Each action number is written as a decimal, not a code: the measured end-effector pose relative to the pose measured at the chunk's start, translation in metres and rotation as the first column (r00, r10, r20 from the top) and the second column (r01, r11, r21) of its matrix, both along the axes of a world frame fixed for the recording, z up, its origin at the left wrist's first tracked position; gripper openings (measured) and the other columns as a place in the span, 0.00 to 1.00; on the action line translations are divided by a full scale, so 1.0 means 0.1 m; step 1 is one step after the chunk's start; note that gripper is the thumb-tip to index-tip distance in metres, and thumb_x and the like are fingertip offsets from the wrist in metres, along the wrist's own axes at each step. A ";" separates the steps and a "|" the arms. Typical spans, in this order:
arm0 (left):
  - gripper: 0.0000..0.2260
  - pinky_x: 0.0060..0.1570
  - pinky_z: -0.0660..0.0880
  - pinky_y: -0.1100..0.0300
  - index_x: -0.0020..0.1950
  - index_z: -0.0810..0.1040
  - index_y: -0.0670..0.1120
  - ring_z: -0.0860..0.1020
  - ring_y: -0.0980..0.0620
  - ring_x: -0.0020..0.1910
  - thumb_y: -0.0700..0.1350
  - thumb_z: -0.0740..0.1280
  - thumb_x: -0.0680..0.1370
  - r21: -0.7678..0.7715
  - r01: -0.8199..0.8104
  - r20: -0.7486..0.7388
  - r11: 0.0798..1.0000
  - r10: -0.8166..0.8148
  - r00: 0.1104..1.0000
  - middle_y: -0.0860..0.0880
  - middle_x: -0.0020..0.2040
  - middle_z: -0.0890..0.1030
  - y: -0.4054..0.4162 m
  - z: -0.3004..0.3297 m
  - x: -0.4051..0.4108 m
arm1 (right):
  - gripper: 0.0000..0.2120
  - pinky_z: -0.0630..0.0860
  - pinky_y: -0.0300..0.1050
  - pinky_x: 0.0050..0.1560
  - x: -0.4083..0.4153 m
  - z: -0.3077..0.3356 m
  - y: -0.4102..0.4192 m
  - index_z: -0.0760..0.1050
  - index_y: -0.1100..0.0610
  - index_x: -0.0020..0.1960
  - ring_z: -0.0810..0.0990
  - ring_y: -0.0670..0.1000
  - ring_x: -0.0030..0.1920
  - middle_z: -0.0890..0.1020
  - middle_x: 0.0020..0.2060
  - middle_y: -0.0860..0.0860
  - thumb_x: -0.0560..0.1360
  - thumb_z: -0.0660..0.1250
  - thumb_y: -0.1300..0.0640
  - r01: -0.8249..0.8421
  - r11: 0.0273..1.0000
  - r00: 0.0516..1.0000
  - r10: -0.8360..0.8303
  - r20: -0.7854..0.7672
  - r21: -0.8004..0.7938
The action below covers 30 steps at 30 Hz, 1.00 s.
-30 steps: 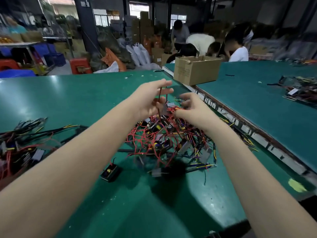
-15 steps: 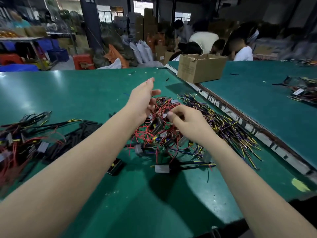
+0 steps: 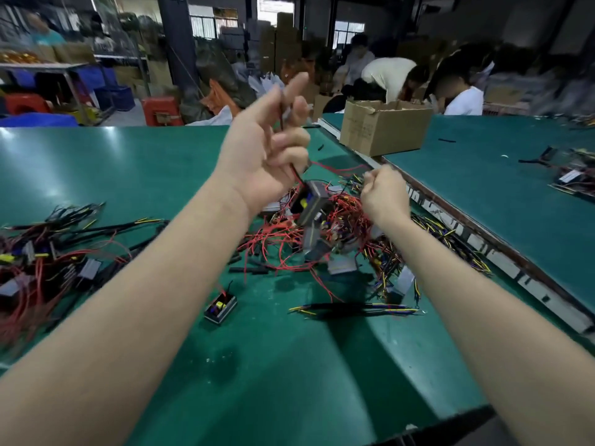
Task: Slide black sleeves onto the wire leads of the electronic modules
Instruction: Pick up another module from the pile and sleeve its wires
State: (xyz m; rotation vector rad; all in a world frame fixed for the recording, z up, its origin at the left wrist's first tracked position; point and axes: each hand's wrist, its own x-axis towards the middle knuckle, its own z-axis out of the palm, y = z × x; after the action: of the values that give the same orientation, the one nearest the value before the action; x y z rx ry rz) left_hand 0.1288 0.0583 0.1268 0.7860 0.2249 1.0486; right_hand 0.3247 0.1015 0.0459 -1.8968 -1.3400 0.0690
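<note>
We have a single view, from a wide-angle camera worn on the head, looking forward and down along both bare forearms at the green-topped table (image 3: 96, 175). We sit close: the arms enter from 7 and 5 o'clock and fill the lower frame, with the hands near centre. The tangle of red-wired modules (image 3: 322, 233) lies just past them. Toward 1 o'clock we see an open brown cardboard box (image 3: 383, 130); the workshop background at 12 o'clock is blurred.
</note>
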 end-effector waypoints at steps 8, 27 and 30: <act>0.15 0.17 0.57 0.70 0.45 0.81 0.48 0.68 0.62 0.24 0.51 0.58 0.81 0.253 -0.125 -0.693 0.959 0.270 0.669 0.56 0.31 0.78 0.09 -0.11 -0.34 | 0.13 0.69 0.59 0.64 0.12 0.12 0.29 0.72 0.62 0.50 0.75 0.61 0.58 0.78 0.58 0.60 0.81 0.58 0.52 0.032 0.866 0.964 0.106 0.245 -0.499; 0.17 0.60 0.64 0.50 0.39 0.81 0.54 0.76 0.45 0.63 0.57 0.56 0.79 0.313 -0.349 -0.198 0.883 0.420 0.886 0.54 0.61 0.79 0.02 -0.21 -1.17 | 0.25 0.48 0.66 0.69 -0.06 -0.90 -0.11 0.43 0.28 0.72 0.45 0.54 0.77 0.54 0.77 0.53 0.77 0.41 0.31 -0.139 0.864 0.809 0.381 0.447 -0.485; 0.18 0.65 0.62 0.44 0.45 0.81 0.56 0.77 0.42 0.62 0.60 0.54 0.79 0.270 -0.334 -0.240 0.903 0.399 0.885 0.50 0.63 0.79 0.00 -0.35 -1.21 | 0.25 0.51 0.64 0.69 -0.04 -0.87 0.09 0.46 0.30 0.73 0.47 0.54 0.77 0.57 0.77 0.53 0.77 0.43 0.32 -0.115 0.872 0.829 0.348 0.439 -0.475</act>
State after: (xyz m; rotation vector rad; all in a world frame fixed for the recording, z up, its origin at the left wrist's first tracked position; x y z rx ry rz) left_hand 0.0079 0.0580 0.0920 1.1322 0.5329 1.3323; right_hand 0.3211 0.1104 -0.0411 -2.1953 -2.0708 -0.0222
